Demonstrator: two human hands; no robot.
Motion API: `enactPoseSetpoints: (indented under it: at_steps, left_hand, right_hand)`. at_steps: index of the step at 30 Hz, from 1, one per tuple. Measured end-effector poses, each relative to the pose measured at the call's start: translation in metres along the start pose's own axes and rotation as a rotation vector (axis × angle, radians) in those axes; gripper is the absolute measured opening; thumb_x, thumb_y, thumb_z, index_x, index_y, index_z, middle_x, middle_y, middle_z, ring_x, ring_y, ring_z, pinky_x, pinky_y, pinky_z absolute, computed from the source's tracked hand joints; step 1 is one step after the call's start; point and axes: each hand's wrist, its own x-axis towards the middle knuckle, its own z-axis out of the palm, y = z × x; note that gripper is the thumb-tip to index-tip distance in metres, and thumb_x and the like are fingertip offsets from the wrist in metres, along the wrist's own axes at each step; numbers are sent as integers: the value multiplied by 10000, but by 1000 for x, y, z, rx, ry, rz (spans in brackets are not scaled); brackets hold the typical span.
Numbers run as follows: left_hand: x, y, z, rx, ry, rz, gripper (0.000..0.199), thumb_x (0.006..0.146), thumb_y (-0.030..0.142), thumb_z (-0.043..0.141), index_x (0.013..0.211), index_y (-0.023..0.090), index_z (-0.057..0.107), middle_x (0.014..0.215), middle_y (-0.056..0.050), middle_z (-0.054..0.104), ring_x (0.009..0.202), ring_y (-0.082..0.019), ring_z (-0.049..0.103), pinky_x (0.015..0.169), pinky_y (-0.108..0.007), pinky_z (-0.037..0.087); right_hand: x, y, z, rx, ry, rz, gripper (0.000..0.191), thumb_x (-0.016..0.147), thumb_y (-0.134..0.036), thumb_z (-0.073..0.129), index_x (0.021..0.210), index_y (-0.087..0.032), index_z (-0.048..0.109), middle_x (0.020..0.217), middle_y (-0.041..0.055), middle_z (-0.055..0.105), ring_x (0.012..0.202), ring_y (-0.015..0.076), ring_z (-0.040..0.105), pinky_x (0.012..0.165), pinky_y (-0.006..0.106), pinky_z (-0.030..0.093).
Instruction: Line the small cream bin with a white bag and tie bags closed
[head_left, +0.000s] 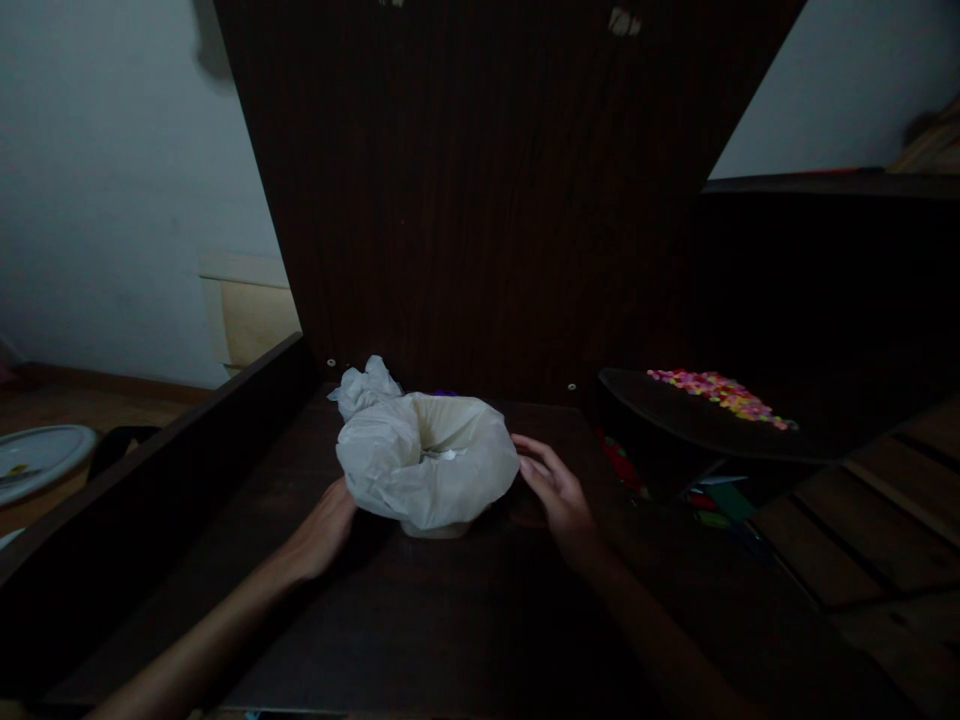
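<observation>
A small container lined with a white plastic bag (465,480) stands upright on the dark wooden desk (420,620). The bag is folded over the rim and bulges outward, and some pale scraps (442,454) show inside. My left hand (330,525) is against its left side, with the fingers hidden behind the bag. At the right side, my right hand (553,490) has its fingers stretched out, the tips at or just touching the bag. Behind the container on the left sits a crumpled, bunched-up white plastic bag (365,388).
A tall dark panel (465,200) rises behind the desk, and a low side board (150,490) borders the left. On a dark shelf (637,390) at right lies a heap of small pink and yellow pieces (720,392). A round lidded tub (45,455) stands far left.
</observation>
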Motion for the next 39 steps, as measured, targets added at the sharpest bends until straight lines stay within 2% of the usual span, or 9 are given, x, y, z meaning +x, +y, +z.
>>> enactPoseSetpoints:
  at_steps: [7, 11, 15, 17, 21, 24, 28, 33, 39]
  left_hand:
    - [-8, 4, -3, -22, 117, -84, 556, 1009, 554, 298, 1359, 309, 653, 1287, -39, 727, 1259, -360, 617, 1137, -523, 463]
    - [2, 43, -12, -61, 165, -92, 614, 1012, 618, 289, 1480, 302, 528, 1436, -42, 632, 1414, -337, 494, 1226, -488, 358]
    - [16, 90, -24, -180, 253, -109, 730, 1004, 642, 355, 1626, 289, 209, 1693, -33, 273, 1566, -305, 219, 1277, -487, 208]
    - [20, 102, -28, -239, 290, -108, 749, 1002, 607, 427, 1631, 302, 160, 1715, -41, 197, 1563, -316, 222, 1265, -506, 238]
    - [24, 102, -33, -295, 256, -78, 768, 983, 538, 540, 1620, 287, 193, 1624, -125, 405, 1435, -336, 478, 1148, -505, 458]
    - [25, 93, -36, -198, 272, 2, 635, 944, 481, 630, 1503, 244, 444, 1498, -132, 569, 1312, -316, 612, 1108, -485, 508]
    - [29, 85, -45, 1, 401, 104, 322, 903, 420, 692, 1165, 235, 710, 1267, -79, 739, 1168, -293, 707, 1068, -469, 553]
    - [41, 91, -60, 118, 467, 183, 215, 892, 425, 695, 947, 229, 762, 1049, -42, 800, 983, -248, 760, 948, -404, 610]
    - [65, 108, -73, 69, 529, 201, 224, 900, 374, 657, 795, 194, 739, 915, -47, 795, 817, -196, 738, 776, -314, 603]
  right_hand:
    - [-10, -4, -7, 24, 123, -188, 423, 853, -315, 697, 1265, -220, 699, 1263, 117, 731, 1162, 279, 706, 970, 418, 596]
    - [-8, -18, -2, -265, 271, -418, 283, 842, -230, 684, 1107, -223, 783, 1109, 83, 787, 1030, 253, 761, 935, 401, 627]
    - [4, -38, 0, -445, 397, -620, 164, 809, -220, 736, 950, -239, 817, 965, 57, 810, 871, 235, 789, 819, 352, 663]
    - [11, -45, 0, -437, 414, -657, 117, 794, -238, 764, 897, -240, 819, 948, 57, 811, 854, 240, 790, 784, 343, 666]
    - [21, -56, -5, -396, 339, -693, 98, 795, -223, 771, 877, -242, 820, 955, 58, 811, 935, 254, 784, 804, 340, 657]
    - [27, -62, -8, -397, 288, -655, 122, 787, -234, 770, 897, -244, 823, 993, 61, 807, 1002, 270, 770, 849, 366, 648]
    - [34, -66, -11, -370, 286, -616, 69, 776, -282, 787, 826, -251, 821, 966, 58, 806, 997, 290, 770, 850, 403, 645]
    - [42, -69, -14, -321, 353, -606, 122, 785, -240, 757, 665, -232, 777, 896, 48, 812, 907, 289, 786, 807, 385, 638]
    - [54, -79, -14, -245, 445, -530, 287, 799, -288, 716, 524, -212, 681, 820, 46, 805, 809, 249, 781, 726, 331, 603]
